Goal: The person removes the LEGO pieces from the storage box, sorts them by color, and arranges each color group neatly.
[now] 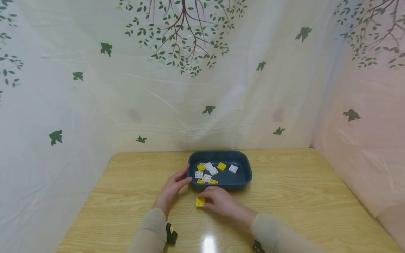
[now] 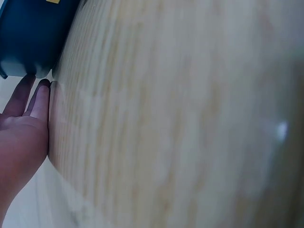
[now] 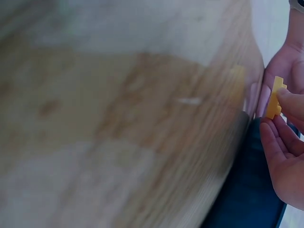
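Observation:
A yellow building brick [image 1: 200, 201] is pinched between the thumb and fingers of my right hand [image 1: 222, 202], just in front of a dark blue tray [image 1: 237, 179]. In the right wrist view the held brick [image 3: 273, 99] appears edge-on, close over the table. My left hand [image 1: 171, 188] touches the tray's left side with its fingers nearly straight. The left wrist view also has those fingertips against the tray wall [image 2: 33, 42]. Inside the tray lie yellow bricks [image 1: 221, 166] and white bricks [image 1: 233, 169], several in all, most of them toward its left half.
The wooden table [image 1: 291, 196] extends to both sides of the tray. Behind it hangs a pale curtain [image 1: 171, 123] printed with branches and leaves, close to the tray's back. A pinkish curtain [image 1: 373, 147] borders the right edge.

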`<state>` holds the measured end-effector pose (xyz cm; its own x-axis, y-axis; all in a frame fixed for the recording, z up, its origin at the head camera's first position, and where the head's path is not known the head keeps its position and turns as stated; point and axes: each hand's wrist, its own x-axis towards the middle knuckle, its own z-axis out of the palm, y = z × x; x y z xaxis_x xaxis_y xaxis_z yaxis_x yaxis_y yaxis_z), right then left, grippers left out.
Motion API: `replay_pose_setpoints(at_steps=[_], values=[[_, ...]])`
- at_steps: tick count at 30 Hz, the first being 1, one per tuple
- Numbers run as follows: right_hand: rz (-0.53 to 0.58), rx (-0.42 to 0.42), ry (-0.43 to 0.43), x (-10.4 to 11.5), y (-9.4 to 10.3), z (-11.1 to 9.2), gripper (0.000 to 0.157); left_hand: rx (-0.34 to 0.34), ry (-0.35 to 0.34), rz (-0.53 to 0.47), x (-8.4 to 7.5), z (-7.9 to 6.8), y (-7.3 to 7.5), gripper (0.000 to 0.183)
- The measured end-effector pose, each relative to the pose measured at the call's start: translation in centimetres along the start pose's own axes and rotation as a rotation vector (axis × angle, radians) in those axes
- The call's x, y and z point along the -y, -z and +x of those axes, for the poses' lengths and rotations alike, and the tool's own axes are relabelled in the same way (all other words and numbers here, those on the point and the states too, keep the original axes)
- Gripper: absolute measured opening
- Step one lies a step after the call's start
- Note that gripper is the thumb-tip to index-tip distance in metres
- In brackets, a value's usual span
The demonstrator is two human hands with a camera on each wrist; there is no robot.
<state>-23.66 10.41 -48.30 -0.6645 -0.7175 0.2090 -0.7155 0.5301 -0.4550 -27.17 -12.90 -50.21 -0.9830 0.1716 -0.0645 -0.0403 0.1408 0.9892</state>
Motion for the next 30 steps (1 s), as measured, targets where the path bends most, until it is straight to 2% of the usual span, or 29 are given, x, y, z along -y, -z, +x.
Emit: replay_pose_setpoints(at_steps=[7,16,30], values=[[-0.004,0.021,-0.032,0.2,-0.2,0.4,0.033,-0.004,-0.039,-0.028,0.1,0.0,-0.2,0.056],[0.001,0.041,-0.055,-0.1,-1.3,1.0,0.033,-0.005,-0.025,-0.03,0.1,-0.1,-0.1,0.056],[0.001,0.044,-0.056,-0.1,-1.2,1.5,0.034,0.009,-0.041,-0.037,0.3,0.6,0.2,0.057]])
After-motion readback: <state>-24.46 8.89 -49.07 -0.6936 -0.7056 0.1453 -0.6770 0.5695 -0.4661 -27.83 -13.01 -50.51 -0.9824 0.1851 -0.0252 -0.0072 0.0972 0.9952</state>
